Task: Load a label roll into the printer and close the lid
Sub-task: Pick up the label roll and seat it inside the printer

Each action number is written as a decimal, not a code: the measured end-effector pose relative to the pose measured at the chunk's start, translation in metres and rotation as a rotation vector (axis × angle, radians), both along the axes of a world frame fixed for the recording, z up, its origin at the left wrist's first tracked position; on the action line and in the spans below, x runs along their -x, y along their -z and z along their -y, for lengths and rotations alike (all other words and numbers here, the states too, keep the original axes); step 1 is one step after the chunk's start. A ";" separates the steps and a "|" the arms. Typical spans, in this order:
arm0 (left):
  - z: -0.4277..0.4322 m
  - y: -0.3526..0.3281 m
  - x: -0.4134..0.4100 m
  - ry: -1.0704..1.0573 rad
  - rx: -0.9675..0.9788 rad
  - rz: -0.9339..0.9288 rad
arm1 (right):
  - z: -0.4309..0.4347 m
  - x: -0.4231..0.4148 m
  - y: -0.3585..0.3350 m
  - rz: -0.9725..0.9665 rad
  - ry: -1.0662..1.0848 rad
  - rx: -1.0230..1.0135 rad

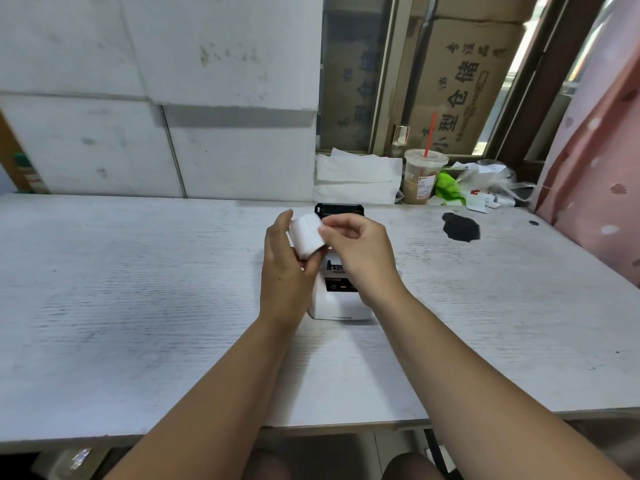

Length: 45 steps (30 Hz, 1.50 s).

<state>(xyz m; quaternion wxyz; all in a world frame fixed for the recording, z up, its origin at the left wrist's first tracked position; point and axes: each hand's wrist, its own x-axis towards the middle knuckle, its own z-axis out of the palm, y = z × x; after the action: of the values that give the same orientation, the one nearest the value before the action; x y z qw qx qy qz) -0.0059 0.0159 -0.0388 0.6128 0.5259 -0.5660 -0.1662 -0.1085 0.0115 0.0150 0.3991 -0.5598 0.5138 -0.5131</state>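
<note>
The left hand (285, 268) cradles a white cylindrical label roll (306, 235), fingers wrapped under and around it. The right hand (360, 251) pinches the roll's right edge between thumb and forefinger. Both hands hold the roll in the air just above a small white plastic printer (337, 303) with a dark front panel; its black lid (339, 209) stands open behind the hands. The printer sits on a pale wood-grain table (138, 289). Further back, near the window, stand an iced coffee cup with a red straw (420, 180) and folded white paper towels (358, 180).
</note>
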 end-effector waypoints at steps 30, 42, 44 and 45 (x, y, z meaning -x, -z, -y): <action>-0.007 -0.005 -0.001 0.015 -0.131 0.055 | -0.013 -0.012 0.001 -0.326 0.152 0.207; -0.011 -0.013 0.000 0.074 -0.147 -0.158 | -0.013 -0.030 0.013 -0.690 0.088 0.343; -0.010 -0.012 0.000 0.100 -0.149 -0.155 | -0.012 -0.029 0.010 -0.735 0.054 0.309; -0.008 -0.011 0.001 0.103 -0.161 -0.160 | -0.010 -0.028 0.009 -0.750 0.036 0.294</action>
<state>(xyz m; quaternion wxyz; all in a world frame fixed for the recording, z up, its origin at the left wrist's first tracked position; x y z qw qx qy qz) -0.0066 0.0242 -0.0282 0.6025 0.5286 -0.5265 -0.2836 -0.0808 0.0213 0.0061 0.0905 -0.7502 0.5549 -0.3481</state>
